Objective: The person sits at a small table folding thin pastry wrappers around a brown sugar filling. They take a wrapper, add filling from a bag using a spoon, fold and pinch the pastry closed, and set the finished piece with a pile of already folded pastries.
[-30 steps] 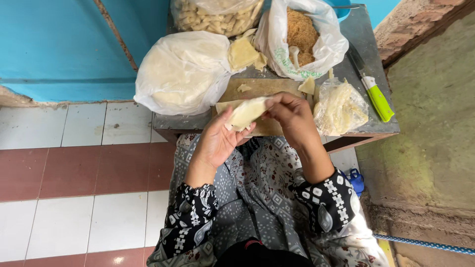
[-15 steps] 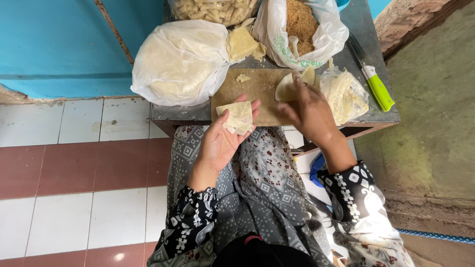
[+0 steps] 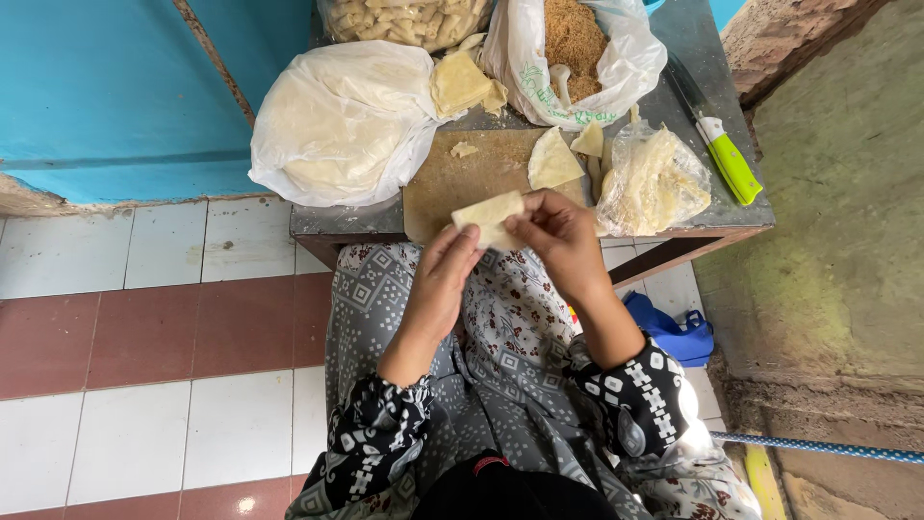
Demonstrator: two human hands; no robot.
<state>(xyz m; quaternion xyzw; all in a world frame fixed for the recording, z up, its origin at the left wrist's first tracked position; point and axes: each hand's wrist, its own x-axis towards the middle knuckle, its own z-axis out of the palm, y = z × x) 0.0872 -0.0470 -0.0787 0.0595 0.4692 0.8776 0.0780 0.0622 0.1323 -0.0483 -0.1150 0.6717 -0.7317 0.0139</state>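
My left hand (image 3: pixel 445 272) and my right hand (image 3: pixel 558 236) both grip a pale, folded pastry sheet (image 3: pixel 490 218) just in front of the wooden cutting board (image 3: pixel 462 178). The sheet sits between my fingertips at the near edge of the low grey table (image 3: pixel 693 125). A triangular folded pastry (image 3: pixel 552 161) lies on the board beyond my right hand, with a small scrap (image 3: pixel 464 149) to its left. My patterned sleeves and skirt fill the lower part of the view.
On the table stand a large white bag of dough sheets (image 3: pixel 342 120), a bag of brown filling with a spoon (image 3: pixel 573 43), a clear bag of pale pieces (image 3: pixel 654 178), a bag of finished rolls (image 3: pixel 404 19) and a green-handled knife (image 3: pixel 727 154). A blue bag (image 3: pixel 674 332) lies on the floor.
My right hand came back from the board near the filling bag to join my left hand on the pastry sheet. A triangular pastry now lies on the board.
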